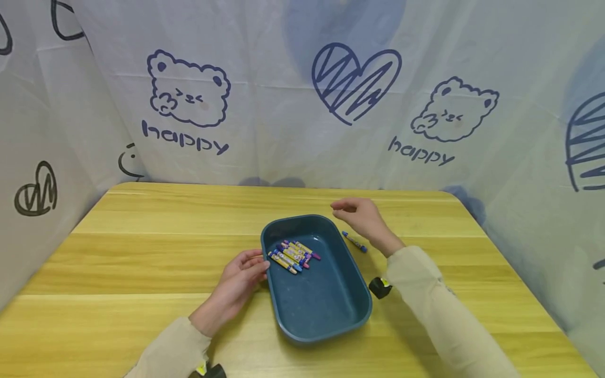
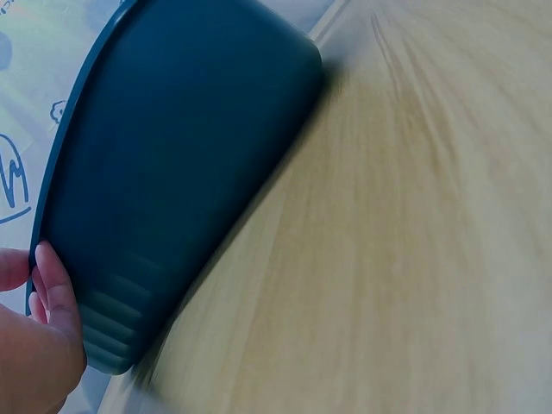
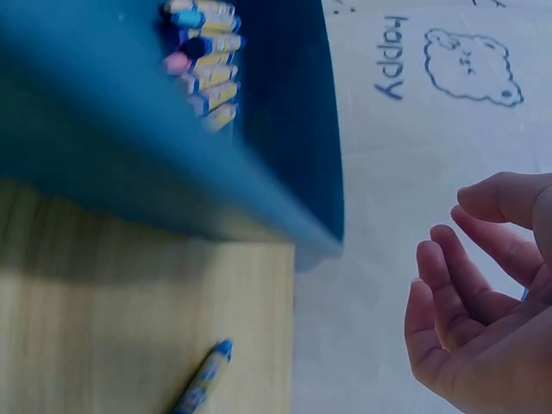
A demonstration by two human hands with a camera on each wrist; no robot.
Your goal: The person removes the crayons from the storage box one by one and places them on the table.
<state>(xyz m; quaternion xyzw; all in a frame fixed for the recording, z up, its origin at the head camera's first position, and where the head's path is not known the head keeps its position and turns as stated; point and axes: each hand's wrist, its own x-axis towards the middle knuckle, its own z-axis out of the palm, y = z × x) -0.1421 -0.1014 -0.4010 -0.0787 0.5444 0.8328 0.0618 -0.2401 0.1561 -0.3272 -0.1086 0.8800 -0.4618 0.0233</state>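
A dark blue rectangular bin (image 1: 321,294) stands on the table, and my left hand (image 1: 241,275) grips its left rim. In the left wrist view, the left fingers (image 2: 59,293) lie against the bin's outer wall, with the thumb at the rim. Several crayons (image 1: 293,254) in yellow wrappers lie in a loose pile inside, toward the far left. My right hand (image 1: 361,215) hovers past the far right corner, fingers loosely curved, thumb and forefinger apart in the right wrist view. No held thing shows in it. A single blue-tipped crayon (image 1: 354,241) lies on the table under that wrist.
The wood-grain table (image 1: 142,262) extends on both sides of the bin. A white cloth (image 1: 279,105) with blue bear and heart drawings hangs behind it and along the sides. Black wrist-camera pieces (image 1: 380,287) show below the right sleeve and by the left one.
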